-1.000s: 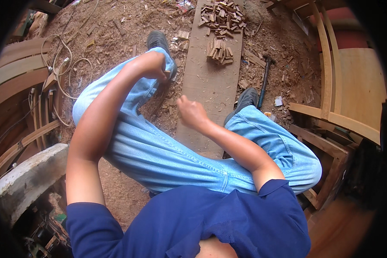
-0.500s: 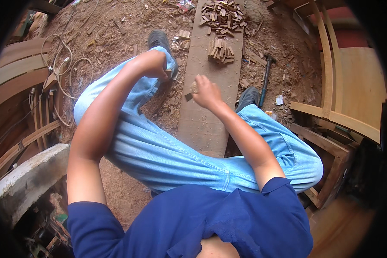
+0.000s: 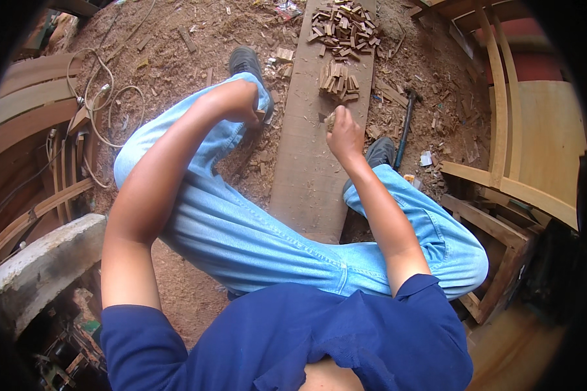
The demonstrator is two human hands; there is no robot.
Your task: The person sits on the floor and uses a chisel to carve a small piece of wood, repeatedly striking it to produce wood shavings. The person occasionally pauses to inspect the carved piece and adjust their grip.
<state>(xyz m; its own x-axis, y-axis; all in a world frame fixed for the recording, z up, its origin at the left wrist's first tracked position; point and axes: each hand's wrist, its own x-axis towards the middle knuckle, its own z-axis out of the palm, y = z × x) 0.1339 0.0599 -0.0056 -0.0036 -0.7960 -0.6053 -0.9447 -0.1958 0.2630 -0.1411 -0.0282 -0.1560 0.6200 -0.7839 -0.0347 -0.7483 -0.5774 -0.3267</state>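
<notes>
My left hand (image 3: pixel 240 103) is closed around a small wooden block (image 3: pixel 260 115), whose end pokes out beside my left shin. My right hand (image 3: pixel 346 135) is over the right side of a long wooden plank (image 3: pixel 306 169). Its fingers are wrapped round a short tool (image 3: pixel 331 122) with a pale grip and a flat dark blade; its exact kind is unclear. Just beyond that hand, a small stack of wooden blocks (image 3: pixel 338 81) sits on the plank. A larger loose heap of similar blocks (image 3: pixel 346 29) lies farther up it.
A hammer (image 3: pixel 406 127) with a dark blue handle lies right of the plank. Wood shavings and scraps cover the ground (image 3: pixel 169 62). A looped cable (image 3: pixel 111 98) hangs by curved boards at left; wooden frames (image 3: pixel 502 176) stand at right.
My right hand has moved right and away from me along the plank with the tool, toward the small stack. My left hand stays almost in place, still holding the block.
</notes>
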